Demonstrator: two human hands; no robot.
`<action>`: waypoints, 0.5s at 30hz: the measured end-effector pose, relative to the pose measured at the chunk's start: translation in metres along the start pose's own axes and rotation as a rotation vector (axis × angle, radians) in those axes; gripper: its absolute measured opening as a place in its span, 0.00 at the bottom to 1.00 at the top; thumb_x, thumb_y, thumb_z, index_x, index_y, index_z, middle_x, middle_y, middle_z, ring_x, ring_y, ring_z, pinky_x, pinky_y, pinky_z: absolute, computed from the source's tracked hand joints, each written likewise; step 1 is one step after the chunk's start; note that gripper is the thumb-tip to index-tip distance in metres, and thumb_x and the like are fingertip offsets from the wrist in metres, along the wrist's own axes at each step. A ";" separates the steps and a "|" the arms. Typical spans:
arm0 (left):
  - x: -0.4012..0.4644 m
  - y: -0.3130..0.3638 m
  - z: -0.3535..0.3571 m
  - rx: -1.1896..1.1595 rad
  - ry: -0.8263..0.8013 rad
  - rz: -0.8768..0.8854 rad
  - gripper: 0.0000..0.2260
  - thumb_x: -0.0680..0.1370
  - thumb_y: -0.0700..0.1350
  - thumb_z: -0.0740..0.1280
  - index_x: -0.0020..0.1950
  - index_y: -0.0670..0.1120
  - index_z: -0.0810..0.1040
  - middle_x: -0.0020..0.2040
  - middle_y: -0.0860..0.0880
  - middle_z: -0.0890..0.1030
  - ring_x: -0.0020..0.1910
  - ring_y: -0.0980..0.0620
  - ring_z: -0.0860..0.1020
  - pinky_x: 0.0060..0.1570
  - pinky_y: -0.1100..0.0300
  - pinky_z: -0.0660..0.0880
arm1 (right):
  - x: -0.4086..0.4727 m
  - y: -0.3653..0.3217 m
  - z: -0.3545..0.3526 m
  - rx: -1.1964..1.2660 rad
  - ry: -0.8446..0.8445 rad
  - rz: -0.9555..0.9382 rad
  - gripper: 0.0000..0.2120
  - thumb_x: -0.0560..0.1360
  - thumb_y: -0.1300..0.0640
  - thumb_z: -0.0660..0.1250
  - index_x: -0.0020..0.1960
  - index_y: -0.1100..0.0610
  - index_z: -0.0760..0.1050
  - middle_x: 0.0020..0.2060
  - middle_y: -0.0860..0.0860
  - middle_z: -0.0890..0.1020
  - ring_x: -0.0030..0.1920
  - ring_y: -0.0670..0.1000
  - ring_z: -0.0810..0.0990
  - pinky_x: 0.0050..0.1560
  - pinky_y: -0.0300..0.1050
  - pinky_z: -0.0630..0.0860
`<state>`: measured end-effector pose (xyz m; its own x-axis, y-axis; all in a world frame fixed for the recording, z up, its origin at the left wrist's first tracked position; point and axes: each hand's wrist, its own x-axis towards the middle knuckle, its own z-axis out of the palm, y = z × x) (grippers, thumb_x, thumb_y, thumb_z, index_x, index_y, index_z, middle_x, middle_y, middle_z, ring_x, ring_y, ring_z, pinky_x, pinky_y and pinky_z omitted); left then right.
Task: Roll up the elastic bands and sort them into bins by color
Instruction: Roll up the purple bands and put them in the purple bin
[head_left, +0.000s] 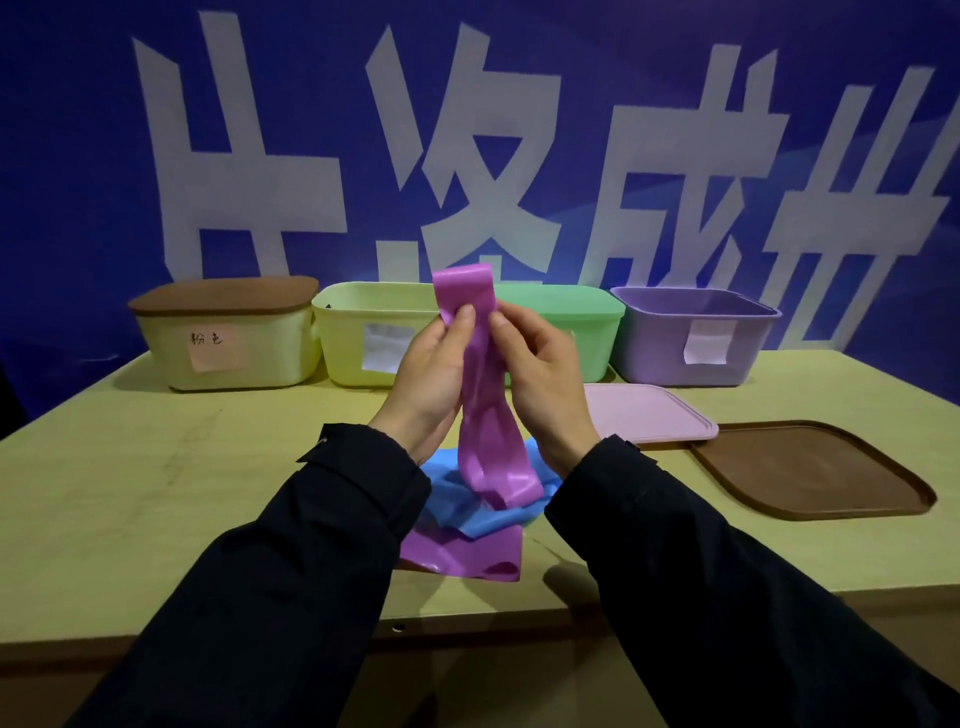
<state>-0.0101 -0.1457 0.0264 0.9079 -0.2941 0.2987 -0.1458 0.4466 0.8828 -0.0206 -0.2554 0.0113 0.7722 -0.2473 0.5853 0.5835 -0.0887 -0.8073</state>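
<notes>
Both hands, left (434, 374) and right (540, 371), pinch the pink elastic band (480, 384) near its top (long axis vertical), tail draped on the blue band (467, 506).

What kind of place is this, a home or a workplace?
Probably a staged work or demonstration area rather than a home: a plain wooden table stands before a big blue banner with large white characters, and a row of labelled bins waits for sorting.

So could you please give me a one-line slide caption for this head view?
Both hands lift a pink band above a blue band, facing four bins.
</notes>
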 end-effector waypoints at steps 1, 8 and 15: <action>0.000 -0.001 -0.001 0.007 -0.006 -0.009 0.12 0.86 0.46 0.58 0.59 0.44 0.80 0.61 0.38 0.82 0.62 0.42 0.81 0.65 0.49 0.76 | 0.001 0.002 -0.001 -0.009 0.005 0.004 0.11 0.82 0.60 0.65 0.61 0.62 0.80 0.52 0.56 0.86 0.50 0.47 0.83 0.53 0.42 0.79; 0.002 -0.012 -0.018 0.266 -0.026 -0.018 0.13 0.86 0.50 0.59 0.57 0.48 0.82 0.53 0.44 0.86 0.53 0.50 0.84 0.51 0.57 0.78 | 0.001 0.013 -0.010 0.013 0.007 0.079 0.08 0.80 0.60 0.69 0.49 0.66 0.79 0.36 0.51 0.82 0.37 0.46 0.79 0.38 0.42 0.78; 0.007 -0.027 -0.039 0.429 0.038 0.110 0.15 0.83 0.53 0.64 0.52 0.43 0.83 0.50 0.33 0.83 0.47 0.43 0.81 0.57 0.36 0.76 | -0.001 0.029 -0.010 0.037 0.009 0.154 0.08 0.78 0.57 0.71 0.50 0.63 0.80 0.36 0.49 0.83 0.37 0.45 0.80 0.40 0.42 0.78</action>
<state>0.0150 -0.1271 -0.0095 0.8905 -0.2297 0.3927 -0.3849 0.0795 0.9195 -0.0072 -0.2677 -0.0131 0.8511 -0.2638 0.4540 0.4674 -0.0132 -0.8839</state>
